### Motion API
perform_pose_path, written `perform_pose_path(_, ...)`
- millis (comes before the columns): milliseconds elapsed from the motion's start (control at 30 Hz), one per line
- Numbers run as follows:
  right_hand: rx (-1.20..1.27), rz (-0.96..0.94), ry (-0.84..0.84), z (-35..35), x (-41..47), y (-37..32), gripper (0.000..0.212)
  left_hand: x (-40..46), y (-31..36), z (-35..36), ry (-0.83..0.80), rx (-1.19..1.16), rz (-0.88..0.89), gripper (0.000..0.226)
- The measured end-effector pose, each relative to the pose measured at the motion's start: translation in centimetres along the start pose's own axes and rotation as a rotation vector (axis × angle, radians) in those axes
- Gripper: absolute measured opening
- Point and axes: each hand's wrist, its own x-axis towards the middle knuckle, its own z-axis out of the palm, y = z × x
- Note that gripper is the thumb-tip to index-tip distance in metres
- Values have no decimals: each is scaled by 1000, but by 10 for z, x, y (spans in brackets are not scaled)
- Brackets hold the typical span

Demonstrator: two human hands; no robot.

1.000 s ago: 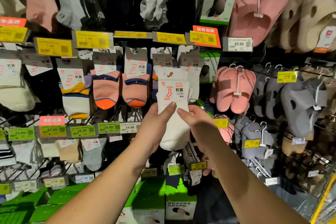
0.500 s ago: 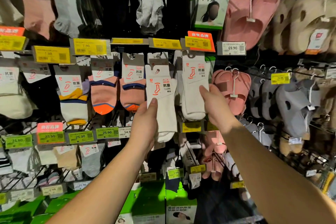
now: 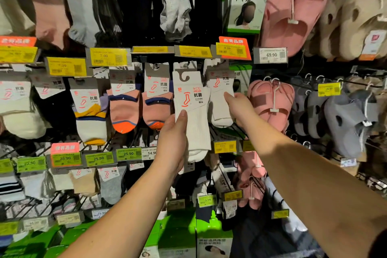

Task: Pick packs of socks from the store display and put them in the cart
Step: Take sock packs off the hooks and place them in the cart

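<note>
My left hand (image 3: 172, 142) grips a white pack of socks (image 3: 194, 119) with a white label card, held up in front of the display at centre. Just to its right, a second white pack of socks (image 3: 219, 98) hangs from its hook on the rack. My right hand (image 3: 240, 109) reaches up to this hanging pack and pinches its right edge between thumb and fingers. The cart is out of view.
Pink and orange ankle socks (image 3: 125, 111) hang left of the held pack. Pink slippers (image 3: 272, 102) and grey slippers (image 3: 345, 121) hang at the right. Yellow price tags (image 3: 109, 56) line the rail above, green ones (image 3: 98, 158) below. Green boxes (image 3: 178, 234) stand at the bottom.
My right hand let go of the held pack, moved up and right, and took hold of the hanging white pack. My left hand raised its pack slightly.
</note>
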Motion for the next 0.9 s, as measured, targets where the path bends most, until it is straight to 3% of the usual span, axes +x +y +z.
perform_pose_path(167,-66,83,5,13,20,1,61,1,0,1,-12,4,-1,17)
perform_pose_path(367,-111,131,0,16,28,1,67,5,-1,4,12,43,-6,16)
perform_pose_path(533,-118,157,2,6,28,19,91,8,-4,3,-6,53,1,15)
perform_pose_path(667,14,62,-49,0,-28,16,36,11,-9,6,10,54,-12,16)
perform_pose_path(900,278,16,-206,-1,-94,19,35,16,-25,25,2,118,-48,16)
